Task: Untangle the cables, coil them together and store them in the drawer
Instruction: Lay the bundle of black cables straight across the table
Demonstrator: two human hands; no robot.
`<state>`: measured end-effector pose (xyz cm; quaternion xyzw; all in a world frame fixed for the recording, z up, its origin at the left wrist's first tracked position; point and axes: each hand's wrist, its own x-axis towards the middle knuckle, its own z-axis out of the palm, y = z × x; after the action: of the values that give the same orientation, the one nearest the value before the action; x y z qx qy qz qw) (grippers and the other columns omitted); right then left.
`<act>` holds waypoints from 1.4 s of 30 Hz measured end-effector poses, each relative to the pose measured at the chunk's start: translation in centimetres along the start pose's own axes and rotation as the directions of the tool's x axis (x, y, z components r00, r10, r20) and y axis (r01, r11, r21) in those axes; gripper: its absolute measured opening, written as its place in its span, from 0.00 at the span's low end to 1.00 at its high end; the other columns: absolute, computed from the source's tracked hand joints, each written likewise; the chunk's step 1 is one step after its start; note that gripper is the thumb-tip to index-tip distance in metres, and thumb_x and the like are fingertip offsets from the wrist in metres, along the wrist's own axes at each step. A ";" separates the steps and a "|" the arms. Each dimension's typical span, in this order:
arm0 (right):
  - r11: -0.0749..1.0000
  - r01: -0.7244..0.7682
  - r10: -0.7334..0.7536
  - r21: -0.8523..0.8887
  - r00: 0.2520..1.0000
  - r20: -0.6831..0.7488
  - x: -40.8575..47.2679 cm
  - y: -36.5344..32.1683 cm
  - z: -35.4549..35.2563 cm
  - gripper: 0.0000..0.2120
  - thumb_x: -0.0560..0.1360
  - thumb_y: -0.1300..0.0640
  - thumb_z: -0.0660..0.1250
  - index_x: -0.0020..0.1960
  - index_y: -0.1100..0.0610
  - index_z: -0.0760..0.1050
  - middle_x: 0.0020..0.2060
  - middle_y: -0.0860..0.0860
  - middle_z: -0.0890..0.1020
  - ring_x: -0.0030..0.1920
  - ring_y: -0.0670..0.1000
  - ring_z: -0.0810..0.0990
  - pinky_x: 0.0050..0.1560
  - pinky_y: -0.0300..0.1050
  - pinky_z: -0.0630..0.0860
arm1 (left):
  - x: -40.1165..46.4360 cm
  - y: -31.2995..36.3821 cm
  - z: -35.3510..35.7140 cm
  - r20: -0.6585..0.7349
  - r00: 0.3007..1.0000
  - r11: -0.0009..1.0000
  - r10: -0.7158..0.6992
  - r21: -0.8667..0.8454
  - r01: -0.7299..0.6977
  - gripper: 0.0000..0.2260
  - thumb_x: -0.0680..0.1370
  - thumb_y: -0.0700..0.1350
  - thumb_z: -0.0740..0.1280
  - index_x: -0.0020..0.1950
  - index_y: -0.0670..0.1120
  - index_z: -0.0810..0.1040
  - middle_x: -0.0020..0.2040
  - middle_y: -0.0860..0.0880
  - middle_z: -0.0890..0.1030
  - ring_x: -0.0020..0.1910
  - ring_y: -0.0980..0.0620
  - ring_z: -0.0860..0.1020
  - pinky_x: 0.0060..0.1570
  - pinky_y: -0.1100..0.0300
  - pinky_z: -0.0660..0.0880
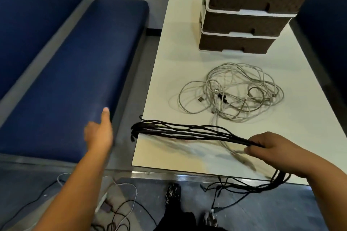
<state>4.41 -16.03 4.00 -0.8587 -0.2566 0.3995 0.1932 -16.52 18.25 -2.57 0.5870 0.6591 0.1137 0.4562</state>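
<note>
Right hand (266,148) grips the black cables (187,131); left hand (99,131) reaches out, fingers relaxed.

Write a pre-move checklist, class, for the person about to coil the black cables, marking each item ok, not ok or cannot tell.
1. Right hand grips the black cables: ok.
2. Left hand free to help: ok, open, off the table.
3. Black cables gathered: not ok, tails hang past the near edge.
4. White cables untangled: not ok, heaped.
5. A drawer of the drawer unit open: not ok, all visible ones shut.
6. Black separated from white: cannot tell, blurred.
</note>
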 end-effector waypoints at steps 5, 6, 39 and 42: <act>0.995 0.058 -0.056 -0.081 0.998 0.026 0.0 -1.0 0.2 0.16 0.76 0.55 0.66 0.30 0.53 0.70 0.22 0.44 0.69 0.24 0.43 0.65 0.30 0.41 0.62 | -10.0 4.6 2.9 0.337 0.383 0.411 0.860 -0.012 -0.912 0.23 0.79 0.46 0.64 0.74 0.50 0.67 0.72 0.53 0.68 0.70 0.57 0.64 0.70 0.65 0.58; 0.993 0.071 -0.068 -0.098 0.997 0.031 -0.1 -1.1 0.2 0.15 0.75 0.55 0.66 0.31 0.53 0.71 0.22 0.44 0.70 0.24 0.43 0.66 0.30 0.40 0.62 | -11.6 5.3 4.4 0.403 0.197 0.236 0.894 -0.051 -0.970 0.20 0.78 0.44 0.63 0.71 0.49 0.71 0.68 0.53 0.73 0.67 0.57 0.67 0.68 0.66 0.60; 0.994 0.100 -0.095 -0.046 0.991 0.092 0.3 0.0 0.2 0.14 0.76 0.51 0.64 0.34 0.57 0.72 0.28 0.50 0.70 0.31 0.49 0.69 0.34 0.45 0.63 | -15.4 10.3 13.3 0.956 0.088 0.583 0.279 -0.096 -0.807 0.17 0.73 0.64 0.65 0.54 0.54 0.79 0.52 0.59 0.81 0.54 0.60 0.79 0.56 0.64 0.73; 0.994 0.099 -0.095 -0.041 0.990 0.103 0.5 0.1 0.1 0.14 0.74 0.52 0.65 0.31 0.53 0.70 0.28 0.50 0.70 0.30 0.49 0.68 0.33 0.44 0.63 | -15.4 8.9 12.4 0.994 -0.017 0.242 0.106 -0.043 -0.969 0.15 0.75 0.63 0.66 0.53 0.55 0.74 0.47 0.57 0.79 0.44 0.62 0.76 0.44 0.64 0.72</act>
<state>4.66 -15.82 3.61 -0.8281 -0.3166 0.4265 0.1793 -3.09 2.51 3.78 0.8897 -0.0954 -0.3018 0.3291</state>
